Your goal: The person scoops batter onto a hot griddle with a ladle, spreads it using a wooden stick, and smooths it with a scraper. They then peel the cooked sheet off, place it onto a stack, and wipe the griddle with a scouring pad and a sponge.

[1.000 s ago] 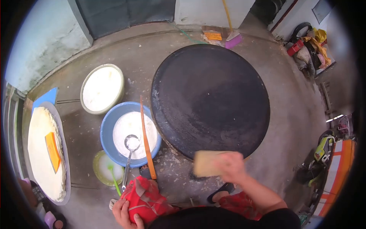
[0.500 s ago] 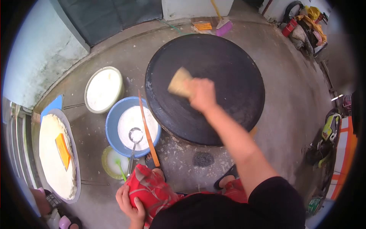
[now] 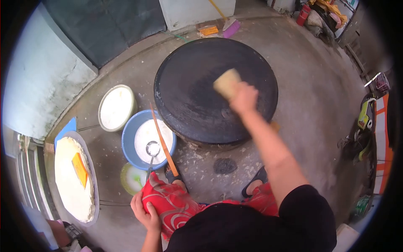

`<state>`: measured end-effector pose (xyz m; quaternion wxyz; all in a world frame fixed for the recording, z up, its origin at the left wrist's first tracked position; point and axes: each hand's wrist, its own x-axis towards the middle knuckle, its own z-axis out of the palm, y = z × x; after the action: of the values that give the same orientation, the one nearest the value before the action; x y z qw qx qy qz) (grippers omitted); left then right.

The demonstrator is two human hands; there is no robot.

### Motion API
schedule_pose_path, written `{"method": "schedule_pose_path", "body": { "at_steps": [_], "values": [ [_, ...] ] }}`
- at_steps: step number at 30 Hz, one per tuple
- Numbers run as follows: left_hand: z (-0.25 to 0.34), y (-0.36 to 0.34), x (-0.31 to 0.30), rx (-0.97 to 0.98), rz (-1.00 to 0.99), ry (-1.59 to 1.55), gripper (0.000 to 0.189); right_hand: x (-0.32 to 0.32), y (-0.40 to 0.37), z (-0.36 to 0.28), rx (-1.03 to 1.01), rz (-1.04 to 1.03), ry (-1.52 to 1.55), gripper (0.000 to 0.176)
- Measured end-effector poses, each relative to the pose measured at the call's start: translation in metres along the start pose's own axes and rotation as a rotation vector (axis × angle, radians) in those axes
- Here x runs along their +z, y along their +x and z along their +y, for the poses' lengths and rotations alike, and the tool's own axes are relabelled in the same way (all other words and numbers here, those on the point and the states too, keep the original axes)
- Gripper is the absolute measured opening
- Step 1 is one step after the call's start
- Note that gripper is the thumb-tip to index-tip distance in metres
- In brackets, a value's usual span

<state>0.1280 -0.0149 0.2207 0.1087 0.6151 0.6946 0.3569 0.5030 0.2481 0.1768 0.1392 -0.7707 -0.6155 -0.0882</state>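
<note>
A big round black griddle (image 3: 189, 96) sits low on the concrete floor in front of me. My right hand (image 3: 243, 98) reaches out over its middle and grips a tan pad (image 3: 226, 82) pressed against the dark surface. My left hand (image 3: 142, 212) rests on my knee, clutching the red patterned cloth (image 3: 168, 201) of my clothing. Left of the griddle stands a blue basin (image 3: 128, 147) of white batter with a metal ladle (image 3: 152, 151) in it and a long orange stick (image 3: 163, 145) laid across its rim.
A cream bowl (image 3: 116, 108) of white batter stands beyond the basin. A small green bowl (image 3: 133, 178) with a green spoon sits near my knee. At far left a tray (image 3: 94, 189) holds stacked pale sheets and an orange scraper (image 3: 79, 169). Brooms lie behind the griddle.
My right hand carried the pad from the griddle's near edge out over its left part, then across to the middle right. The left hand stayed on my knee.
</note>
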Motion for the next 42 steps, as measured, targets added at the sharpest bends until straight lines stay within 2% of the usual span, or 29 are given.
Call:
{"method": "schedule_pose_path", "body": {
  "at_steps": [2,3,4,6,8,10,14,16,18,20,21,23,26,27,29,30,32,34,36,38,40,42],
  "values": [
    [0.005,0.001,0.004,-0.016,-0.001,0.006,0.036,0.000,-0.060,-0.053,-0.293,-0.091,0.195,0.051],
    [0.006,0.000,0.005,-0.015,-0.006,0.012,0.036,0.016,-0.098,-0.062,-0.480,0.072,0.370,0.056],
    [0.006,0.001,0.006,0.003,-0.004,0.019,0.035,0.011,-0.128,-0.070,-0.556,0.078,0.435,0.058],
    [0.007,0.002,0.008,0.030,-0.009,0.024,0.035,-0.013,-0.178,-0.063,-0.708,-0.250,0.520,0.060],
    [0.008,0.001,0.010,0.026,-0.002,0.037,0.035,0.014,-0.237,-0.038,-0.542,-0.638,0.698,0.061],
    [0.009,-0.001,0.012,0.032,-0.010,0.038,0.033,0.029,-0.259,0.000,-0.262,-0.882,0.452,0.062],
    [0.015,-0.002,0.016,0.043,0.007,0.029,0.031,0.084,-0.268,0.089,0.588,-0.741,0.372,0.062],
    [0.017,-0.002,0.019,0.051,0.001,0.059,0.031,0.085,-0.244,0.126,0.923,-0.653,0.391,0.065],
    [0.019,-0.001,0.021,0.053,0.001,0.089,0.031,0.080,-0.223,0.149,1.021,-0.451,0.236,0.062],
    [0.022,-0.001,0.023,0.060,0.002,0.101,0.031,0.076,-0.203,0.168,1.100,-0.363,0.251,0.063],
    [0.023,-0.002,0.024,0.062,0.000,0.108,0.031,0.082,-0.195,0.179,1.103,-0.368,0.256,0.063],
    [0.025,-0.001,0.024,0.037,-0.022,0.090,0.035,0.100,-0.187,0.203,0.994,-0.248,0.432,0.058],
    [0.026,-0.001,0.026,0.037,-0.036,0.106,0.034,0.180,-0.200,0.243,0.890,-0.348,0.465,0.049],
    [0.026,-0.001,0.025,0.038,-0.034,0.110,0.034,0.169,-0.200,0.232,0.889,-0.350,0.469,0.049],
    [0.026,-0.001,0.026,0.046,-0.025,0.104,0.034,0.109,-0.199,0.193,0.913,-0.357,0.273,0.037],
    [0.025,-0.002,0.027,0.039,-0.023,0.099,0.034,0.111,-0.208,0.188,0.907,-0.356,0.265,0.037],
    [0.023,-0.002,0.026,0.046,-0.001,0.056,0.034,0.120,-0.233,0.171,0.838,-0.144,0.220,0.033],
    [0.021,0.000,0.023,0.061,-0.019,0.101,0.034,0.115,-0.251,0.131,0.714,-0.262,0.266,0.027],
    [0.023,0.001,0.020,0.067,-0.011,0.076,0.035,0.139,-0.271,0.093,0.522,-0.683,0.418,0.022],
    [0.019,0.001,0.017,0.067,-0.007,0.065,0.036,0.177,-0.304,0.060,0.160,-0.870,0.700,0.024],
    [0.014,0.000,0.016,0.073,0.007,0.064,0.036,0.172,-0.303,0.007,0.069,-1.067,0.765,0.026],
    [0.011,0.000,0.013,0.083,0.015,0.059,0.037,0.154,-0.287,-0.048,0.305,-1.344,0.971,0.036]
  ]
}}
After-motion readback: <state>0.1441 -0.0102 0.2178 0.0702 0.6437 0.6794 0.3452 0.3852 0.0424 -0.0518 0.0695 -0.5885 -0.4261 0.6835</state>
